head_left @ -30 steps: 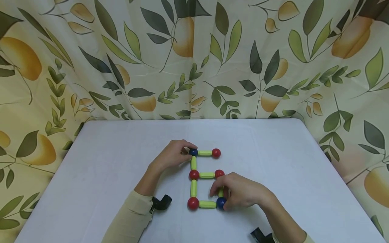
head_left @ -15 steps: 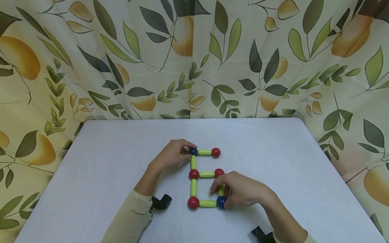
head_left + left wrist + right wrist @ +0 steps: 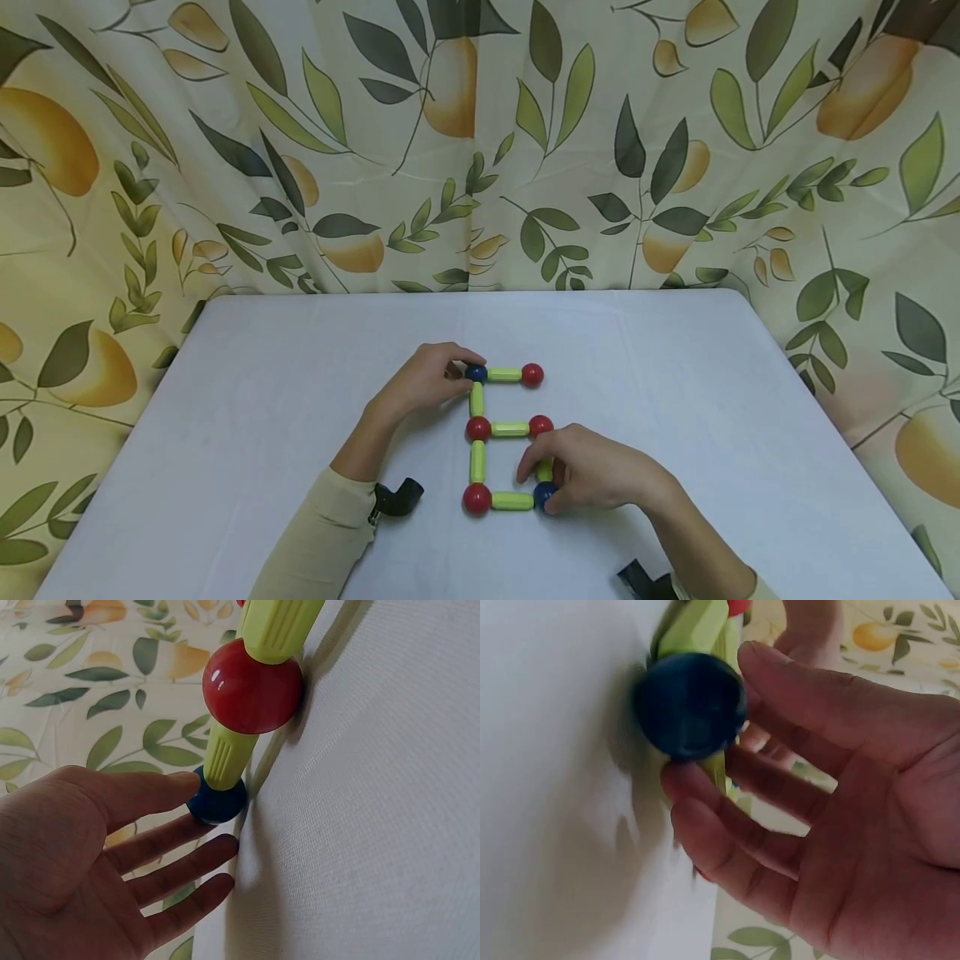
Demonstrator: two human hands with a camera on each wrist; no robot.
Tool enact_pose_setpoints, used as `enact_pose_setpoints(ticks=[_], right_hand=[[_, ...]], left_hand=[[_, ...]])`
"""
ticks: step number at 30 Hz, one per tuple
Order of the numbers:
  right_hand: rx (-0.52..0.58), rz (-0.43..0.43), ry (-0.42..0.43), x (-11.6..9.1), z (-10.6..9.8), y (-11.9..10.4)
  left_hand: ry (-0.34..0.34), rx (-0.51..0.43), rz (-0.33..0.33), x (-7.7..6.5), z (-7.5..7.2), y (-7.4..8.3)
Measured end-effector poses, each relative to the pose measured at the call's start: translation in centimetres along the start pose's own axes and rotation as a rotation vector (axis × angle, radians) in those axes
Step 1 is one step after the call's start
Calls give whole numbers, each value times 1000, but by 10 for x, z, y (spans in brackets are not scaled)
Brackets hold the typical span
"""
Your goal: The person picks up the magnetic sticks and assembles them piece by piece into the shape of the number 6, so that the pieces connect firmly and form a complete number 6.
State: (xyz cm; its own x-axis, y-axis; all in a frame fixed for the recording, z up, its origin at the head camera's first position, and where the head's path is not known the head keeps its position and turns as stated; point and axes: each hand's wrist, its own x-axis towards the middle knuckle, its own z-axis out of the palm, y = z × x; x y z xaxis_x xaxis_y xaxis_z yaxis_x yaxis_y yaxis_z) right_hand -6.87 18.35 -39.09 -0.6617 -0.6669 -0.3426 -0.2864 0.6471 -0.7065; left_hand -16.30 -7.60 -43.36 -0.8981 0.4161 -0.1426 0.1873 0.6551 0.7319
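A flat figure of light green rods and red and blue balls lies on the white table. My left hand (image 3: 431, 379) pinches the blue ball (image 3: 476, 373) at its far left corner between thumb and fingers; the left wrist view shows the other fingers spread below that blue ball (image 3: 217, 799). At the near right corner, my right hand (image 3: 603, 468) holds another blue ball (image 3: 543, 496), its fingers curled over the upright green rod (image 3: 544, 472), which they partly hide. In the right wrist view, this blue ball (image 3: 690, 706) sits between thumb and fingers.
Red balls join the rods at the middle left (image 3: 478, 428), near left (image 3: 477, 498), middle right (image 3: 541, 427) and far right end (image 3: 532, 375). The white-covered table (image 3: 262, 400) ends at a leaf-and-fruit patterned curtain (image 3: 555, 167). Black wrist cameras (image 3: 400, 497) sit on both wrists.
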Motion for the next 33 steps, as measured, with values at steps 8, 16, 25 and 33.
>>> enact_pose_setpoints(ticks=[8,16,25,33], right_hand=[[-109,26,57,5,16,-6],[-147,107,141,8,29,-12],[-167,129,163,9,32,-15],[-160,135,153,8,30,-16]], left_hand=[[-5,-7,2,0,0,0],[-4,-9,-2,0,1,1],[-6,-10,-15,0,1,1],[3,-11,-7,0,1,1]])
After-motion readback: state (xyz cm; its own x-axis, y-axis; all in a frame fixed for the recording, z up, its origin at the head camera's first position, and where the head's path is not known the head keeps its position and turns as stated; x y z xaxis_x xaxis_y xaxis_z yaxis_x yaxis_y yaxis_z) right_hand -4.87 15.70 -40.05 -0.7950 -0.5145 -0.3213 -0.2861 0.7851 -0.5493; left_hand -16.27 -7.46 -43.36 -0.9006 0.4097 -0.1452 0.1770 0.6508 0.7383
